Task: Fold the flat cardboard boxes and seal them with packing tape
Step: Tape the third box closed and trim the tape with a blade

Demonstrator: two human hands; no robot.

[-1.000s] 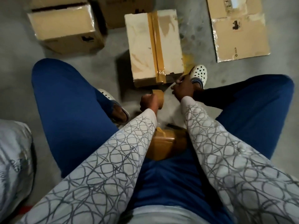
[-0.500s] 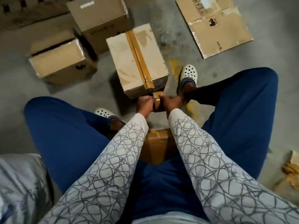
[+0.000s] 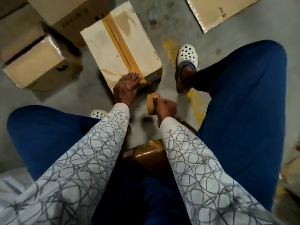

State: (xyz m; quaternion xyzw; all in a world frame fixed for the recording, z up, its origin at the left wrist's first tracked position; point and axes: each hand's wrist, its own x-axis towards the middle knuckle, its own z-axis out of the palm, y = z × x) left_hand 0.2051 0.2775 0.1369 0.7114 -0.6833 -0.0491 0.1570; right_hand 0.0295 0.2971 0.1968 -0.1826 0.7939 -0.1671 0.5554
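Observation:
A pale cardboard box stands on the floor in front of me, with a strip of brown tape running down its top seam and over the near edge. My left hand lies flat with straight fingers on the near end of that strip, at the box's near corner. My right hand grips a roll of brown packing tape just to the right, a little above the floor and apart from the box.
Two more folded boxes stand at the left and back left. A flat cardboard sheet lies at the back right. A brown taped package sits between my knees. My feet in white clogs flank the box.
Both hands were together at the tape roll by the box's near edge. Now the left hand has moved onto the box and presses the tape end; the right hand holds the roll alone.

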